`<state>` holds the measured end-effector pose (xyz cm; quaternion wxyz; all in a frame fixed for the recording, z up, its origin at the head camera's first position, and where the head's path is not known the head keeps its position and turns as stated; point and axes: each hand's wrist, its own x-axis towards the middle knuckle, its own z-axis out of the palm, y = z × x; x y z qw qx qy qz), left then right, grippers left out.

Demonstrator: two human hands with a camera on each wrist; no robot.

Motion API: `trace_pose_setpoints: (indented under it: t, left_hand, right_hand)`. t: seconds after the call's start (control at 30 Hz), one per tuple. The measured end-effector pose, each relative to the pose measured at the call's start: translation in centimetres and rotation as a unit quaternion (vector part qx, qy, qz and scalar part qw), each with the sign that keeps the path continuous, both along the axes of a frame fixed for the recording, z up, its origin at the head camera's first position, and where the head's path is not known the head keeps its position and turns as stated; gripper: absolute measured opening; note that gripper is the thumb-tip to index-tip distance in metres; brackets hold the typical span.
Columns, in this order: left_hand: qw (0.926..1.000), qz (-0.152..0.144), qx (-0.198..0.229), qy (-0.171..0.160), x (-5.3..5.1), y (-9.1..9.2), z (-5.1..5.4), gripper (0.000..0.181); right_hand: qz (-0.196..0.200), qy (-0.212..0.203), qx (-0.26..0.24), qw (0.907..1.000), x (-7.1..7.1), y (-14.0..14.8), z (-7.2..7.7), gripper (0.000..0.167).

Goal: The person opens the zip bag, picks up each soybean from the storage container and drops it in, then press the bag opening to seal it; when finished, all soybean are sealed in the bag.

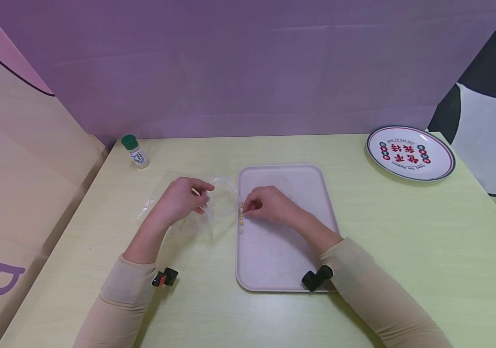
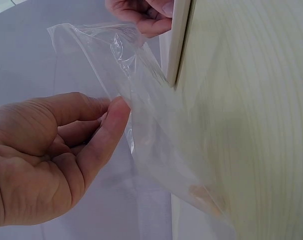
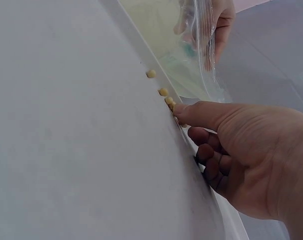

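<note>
A plain purple backdrop (image 1: 248,67) rises behind the pale table (image 1: 404,266), with a green-capped bottle (image 1: 137,153) near its far left corner and a printed plate (image 1: 409,153) near its far right. In front of me lies a light tray (image 1: 274,261). My left hand (image 1: 182,197) pinches a clear plastic bag (image 2: 151,145) between thumb and fingers, just left of the tray, its sheet spreading towards the tray's left rim.

My right hand (image 1: 269,205) is over the tray, fingers bent, thumb tip touching the small yellow pieces (image 3: 163,92). They lie in a short row inside that left rim, some right under my thumb and others just beyond it. Whether I have one pinched I cannot tell (the thumb covers the spot, and my index fingertip is hidden behind it).

The pieces beneath the thumb are partly covered, so I can't count them all. The bag is so transparent that its outline fades into the table, and a tan blur at its lower end is hard to make out. My sleeves (image 1: 126,295) are cut off by the lower edge of the head view.
</note>
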<state>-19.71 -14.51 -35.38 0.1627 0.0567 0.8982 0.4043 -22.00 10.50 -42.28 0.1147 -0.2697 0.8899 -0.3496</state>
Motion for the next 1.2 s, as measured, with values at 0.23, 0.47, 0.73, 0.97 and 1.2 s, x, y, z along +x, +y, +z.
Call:
trace_pose_setpoints:
  t: [0.23, 0.47, 0.73, 0.97, 1.2]
  left_hand:
    - [1.0000, -0.001, -0.001, 0.000, -0.05, 0.07, -0.02, 0.030]
    - [1.0000, 0.002, -0.002, -0.005, -0.11, 0.08, -0.13, 0.030]
    - [1.0000, 0.004, -0.004, -0.005, -0.16, -0.11, -0.20, 0.031]
    - [1.0000, 0.002, 0.001, -0.005, -0.05, -0.21, -0.04, 0.031]
    - [1.0000, 0.003, 0.001, -0.007, -0.19, -0.30, -0.16, 0.031]
  right_hand:
    - [0.004, 0.005, 0.005, 1.0000, 0.00, 0.05, -0.06, 0.008]
    - [0.008, 0.007, 0.011, 0.9999, 0.01, 0.07, -0.02, 0.007]
    - [0.000, 0.010, 0.008, 0.9999, 0.06, 0.07, 0.07, 0.003]
    - [-0.036, 0.001, -0.024, 0.9991, 0.27, -0.05, 0.40, 0.004]
    - [-0.070, 0.013, -0.047, 0.9963, 0.22, -0.03, 0.46, 0.003]
